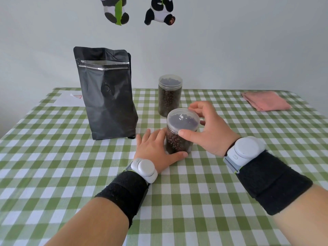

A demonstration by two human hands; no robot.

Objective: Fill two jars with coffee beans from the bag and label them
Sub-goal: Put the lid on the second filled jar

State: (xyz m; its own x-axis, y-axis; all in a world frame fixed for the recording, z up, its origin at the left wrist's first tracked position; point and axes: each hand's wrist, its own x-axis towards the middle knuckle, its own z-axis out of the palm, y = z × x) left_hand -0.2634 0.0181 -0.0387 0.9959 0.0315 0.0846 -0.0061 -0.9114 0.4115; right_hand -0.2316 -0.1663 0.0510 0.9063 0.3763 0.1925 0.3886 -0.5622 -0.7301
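Observation:
A clear plastic jar [177,141] full of coffee beans stands near the table's middle, with a clear lid [183,120] on top. My left hand [156,150] wraps its lower body from the left. My right hand [207,126] grips the lid's rim with thumb and fingertips. A second bean-filled jar [169,96], lid on, stands just behind it. The black coffee bag [108,96] stands upright to the left, its top strip torn and the zipper showing. White label sheets [68,100] lie flat at the far left behind the bag.
A folded pink cloth [266,102] lies at the far right. The green-and-white checked tablecloth [177,201] covers the table, which ends at a pale wall with panda stickers [159,11].

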